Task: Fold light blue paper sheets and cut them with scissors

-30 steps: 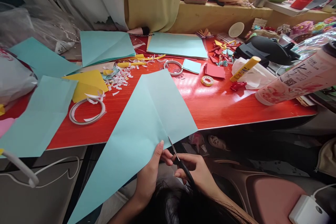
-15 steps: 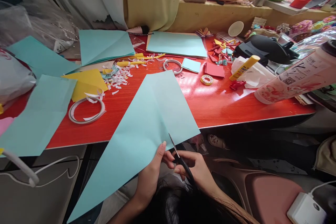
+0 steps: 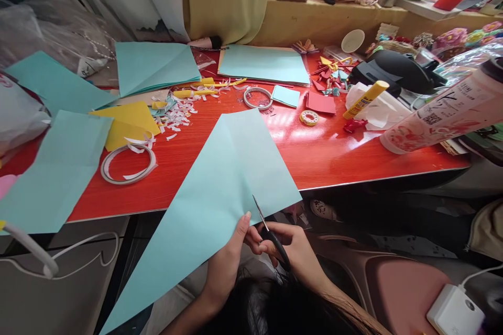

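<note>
A large light-blue sheet of paper [image 3: 204, 204] slants across the front edge of the table, its long corner hanging toward the lower left. My left hand [image 3: 228, 256] grips the sheet's near edge, thumb on top and fingers beneath. In my right hand [image 3: 296, 251] is a pair of scissors [image 3: 273, 238] with black handles. One blade lies over the paper, pointing up and to the left just beside my left thumb. Under the sheet, the other blade is hidden. Dark hair partly covers both forearms at the bottom.
On the red table [image 3: 334, 152] lie two rolls of tape, a yellow sheet [image 3: 129, 125], paper shreds [image 3: 178, 115] and stacks of blue paper [image 3: 263, 65]. A glue stick [image 3: 365, 99] and a pink tumbler [image 3: 440, 110] stand at the right. A pink stool [image 3: 404, 293] is below.
My right fingers have closed further around the scissor handles, and the blade has shifted slightly. The paper and my left hand stay nearly in place; the whole view has moved a little.
</note>
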Demonstrator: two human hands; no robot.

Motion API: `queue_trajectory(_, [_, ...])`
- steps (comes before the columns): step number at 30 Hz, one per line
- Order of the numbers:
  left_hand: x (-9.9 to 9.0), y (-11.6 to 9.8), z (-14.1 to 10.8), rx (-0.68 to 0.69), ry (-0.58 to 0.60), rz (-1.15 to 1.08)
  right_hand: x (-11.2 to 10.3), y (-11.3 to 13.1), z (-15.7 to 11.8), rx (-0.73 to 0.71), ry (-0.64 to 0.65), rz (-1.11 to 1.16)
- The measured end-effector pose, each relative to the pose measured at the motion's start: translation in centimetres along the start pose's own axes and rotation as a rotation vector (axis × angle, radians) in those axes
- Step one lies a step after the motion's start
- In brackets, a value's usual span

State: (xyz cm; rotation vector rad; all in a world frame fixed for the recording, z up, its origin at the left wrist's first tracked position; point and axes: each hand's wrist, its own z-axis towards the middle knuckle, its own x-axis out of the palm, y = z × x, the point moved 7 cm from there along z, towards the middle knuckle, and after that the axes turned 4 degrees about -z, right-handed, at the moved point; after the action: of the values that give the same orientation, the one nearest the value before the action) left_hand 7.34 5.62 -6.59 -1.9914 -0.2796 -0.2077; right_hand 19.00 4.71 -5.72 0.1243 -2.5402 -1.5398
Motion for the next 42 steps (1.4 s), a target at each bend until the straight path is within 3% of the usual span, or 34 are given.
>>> queue_trajectory(14, [0.8,-0.3,-0.6,0.007,0.086,0.064,-0.4,0.2,0.1,-0.001,-0.056,0.008])
queue_trajectory(24, [0.9,-0.5,-0.8,0.042,0.057,0.044,-0.3,0.4,0.3,-0.038,-0.042,0.029])
queue_trajectory(42, [1.1,0.8,-1.0,-0.026,0.1,0.066,-0.2,1.2,0.6,-0.087,-0.011,0.034])
